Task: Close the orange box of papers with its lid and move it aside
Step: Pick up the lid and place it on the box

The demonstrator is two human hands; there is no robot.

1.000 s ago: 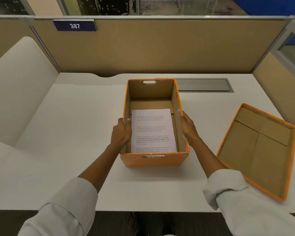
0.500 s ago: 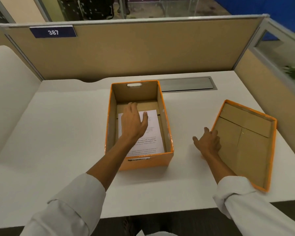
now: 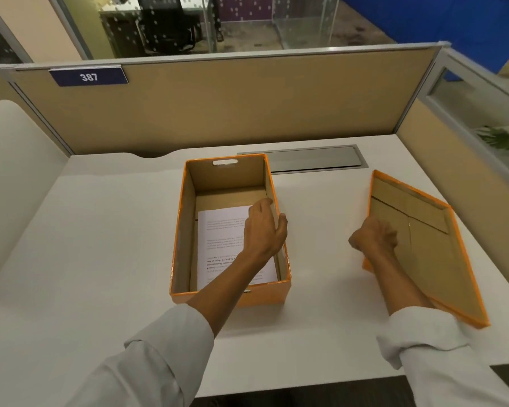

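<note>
The orange box (image 3: 178,230) stands open in the middle of the white desk, with a stack of printed papers (image 3: 224,239) lying flat inside. My left hand (image 3: 263,230) straddles the box's right wall, fingers inside and thumb outside, gripping it. The orange lid (image 3: 423,259) lies to the right of the box, brown inside facing up. My right hand (image 3: 373,239) is curled around the lid's left edge, and that edge is tilted up off the desk.
A grey metal cable hatch (image 3: 315,161) is set into the desk (image 3: 100,245) just behind the box. Tan partition walls (image 3: 247,107) close off the back and right, with a blue 387 sign (image 3: 88,76). A white rounded divider (image 3: 18,171) bounds the left.
My left hand moved from above the papers to the box's right wall. My right hand went from open beside the lid to closed on its left edge, which has lifted.
</note>
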